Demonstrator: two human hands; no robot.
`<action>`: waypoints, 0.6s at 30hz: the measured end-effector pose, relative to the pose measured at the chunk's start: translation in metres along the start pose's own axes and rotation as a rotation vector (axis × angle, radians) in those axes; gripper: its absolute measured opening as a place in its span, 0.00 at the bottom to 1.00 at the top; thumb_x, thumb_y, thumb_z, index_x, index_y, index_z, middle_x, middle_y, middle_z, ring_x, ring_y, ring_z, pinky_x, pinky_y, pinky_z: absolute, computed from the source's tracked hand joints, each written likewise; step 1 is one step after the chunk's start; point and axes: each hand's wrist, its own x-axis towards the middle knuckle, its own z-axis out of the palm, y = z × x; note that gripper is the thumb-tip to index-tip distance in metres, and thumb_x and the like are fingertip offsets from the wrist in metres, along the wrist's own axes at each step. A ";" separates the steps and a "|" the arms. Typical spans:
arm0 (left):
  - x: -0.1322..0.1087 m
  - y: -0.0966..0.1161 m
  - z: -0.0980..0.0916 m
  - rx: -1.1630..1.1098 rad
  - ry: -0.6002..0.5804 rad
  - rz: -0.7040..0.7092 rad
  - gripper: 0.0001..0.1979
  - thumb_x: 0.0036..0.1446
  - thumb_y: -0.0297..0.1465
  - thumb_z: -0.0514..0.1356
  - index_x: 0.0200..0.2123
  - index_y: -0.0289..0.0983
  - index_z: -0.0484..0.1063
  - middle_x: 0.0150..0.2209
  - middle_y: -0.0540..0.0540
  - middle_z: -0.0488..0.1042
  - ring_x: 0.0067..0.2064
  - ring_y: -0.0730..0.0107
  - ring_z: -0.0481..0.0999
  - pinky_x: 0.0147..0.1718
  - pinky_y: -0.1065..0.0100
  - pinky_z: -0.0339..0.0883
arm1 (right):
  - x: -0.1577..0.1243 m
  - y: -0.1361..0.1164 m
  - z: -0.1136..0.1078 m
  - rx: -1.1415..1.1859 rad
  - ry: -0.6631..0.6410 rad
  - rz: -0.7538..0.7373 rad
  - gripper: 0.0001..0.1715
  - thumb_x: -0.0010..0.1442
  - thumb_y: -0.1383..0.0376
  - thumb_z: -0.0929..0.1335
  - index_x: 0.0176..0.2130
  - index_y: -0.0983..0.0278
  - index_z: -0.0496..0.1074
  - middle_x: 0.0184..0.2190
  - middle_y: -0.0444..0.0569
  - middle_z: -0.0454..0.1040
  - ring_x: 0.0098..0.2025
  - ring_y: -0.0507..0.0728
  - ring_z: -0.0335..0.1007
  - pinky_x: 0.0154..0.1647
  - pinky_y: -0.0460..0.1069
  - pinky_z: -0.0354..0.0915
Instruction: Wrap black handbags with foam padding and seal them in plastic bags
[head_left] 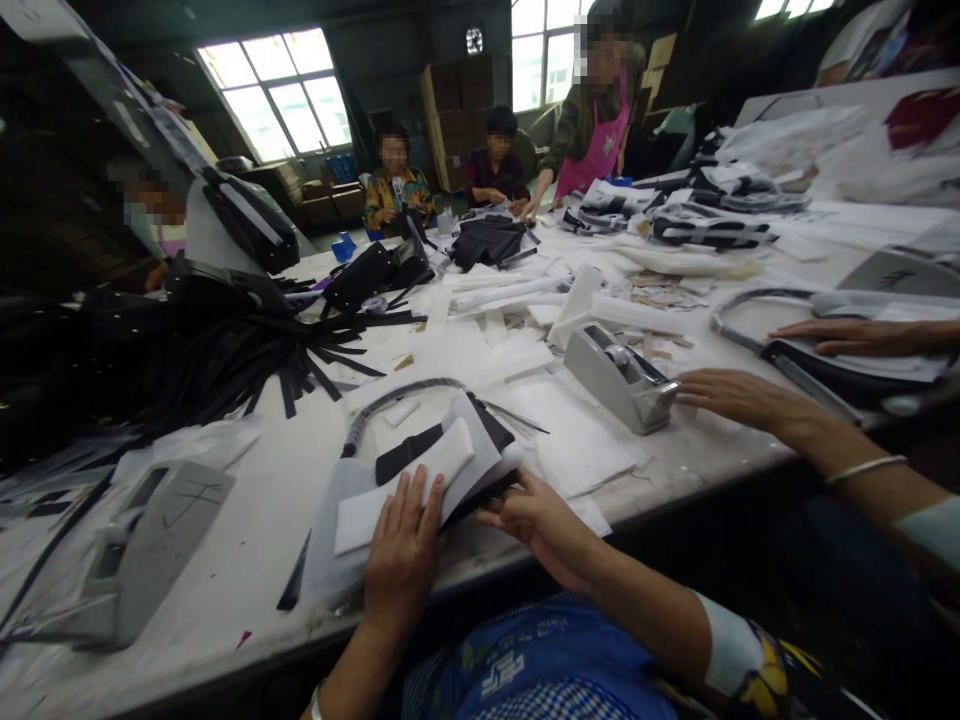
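Note:
A black handbag (409, 452) lies on the table in front of me, with its curved handle (397, 392) wrapped in clear film. My left hand (405, 555) rests flat on a white foam pad (405, 490) on top of the bag, fingers stretched out. A thin white sheet (480, 455) stands up beside the pad, partly folded over the bag. At the bag's right edge my right hand (555, 525) pinches the black rim with curled fingers. The bag's underside is hidden.
Tape dispensers stand left (161, 560) and right (622, 375) of the bag. Black straps (285, 350) pile up at the left. A co-worker's hands (742, 400) reach in from the right by another bag (825, 375). Several people sit or stand across the table (255, 560).

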 end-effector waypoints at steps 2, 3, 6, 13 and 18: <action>0.001 -0.007 0.000 -0.021 0.008 0.006 0.34 0.67 0.29 0.54 0.72 0.38 0.42 0.68 0.37 0.57 0.68 0.48 0.59 0.60 0.52 0.63 | 0.001 -0.007 -0.020 -0.301 -0.081 -0.059 0.32 0.50 0.71 0.66 0.56 0.60 0.68 0.47 0.49 0.78 0.49 0.61 0.76 0.53 0.58 0.71; 0.001 -0.010 -0.001 -0.034 0.012 0.002 0.34 0.67 0.28 0.53 0.72 0.39 0.42 0.68 0.38 0.57 0.68 0.49 0.59 0.60 0.52 0.63 | 0.003 -0.013 -0.035 -0.510 -0.084 -0.141 0.29 0.54 0.70 0.66 0.55 0.60 0.69 0.48 0.50 0.78 0.49 0.61 0.76 0.53 0.59 0.71; 0.002 -0.014 -0.005 -0.060 0.048 -0.035 0.33 0.67 0.28 0.52 0.71 0.40 0.43 0.68 0.39 0.59 0.67 0.52 0.60 0.60 0.53 0.63 | 0.010 -0.040 -0.094 -1.196 0.118 -0.523 0.19 0.64 0.66 0.63 0.51 0.61 0.75 0.52 0.53 0.77 0.55 0.62 0.73 0.61 0.58 0.65; 0.003 -0.009 -0.004 -0.058 0.079 -0.069 0.33 0.67 0.28 0.53 0.71 0.42 0.45 0.67 0.42 0.60 0.65 0.53 0.64 0.60 0.55 0.64 | 0.032 -0.071 -0.177 -1.883 0.458 -0.436 0.19 0.62 0.73 0.63 0.51 0.69 0.75 0.54 0.62 0.74 0.57 0.62 0.71 0.58 0.53 0.66; 0.006 -0.006 -0.004 -0.063 0.092 -0.102 0.34 0.66 0.26 0.52 0.71 0.44 0.44 0.67 0.43 0.61 0.65 0.53 0.65 0.59 0.54 0.65 | 0.035 -0.075 -0.170 -1.980 0.530 -0.364 0.13 0.65 0.70 0.63 0.38 0.66 0.78 0.38 0.58 0.80 0.40 0.61 0.78 0.41 0.50 0.68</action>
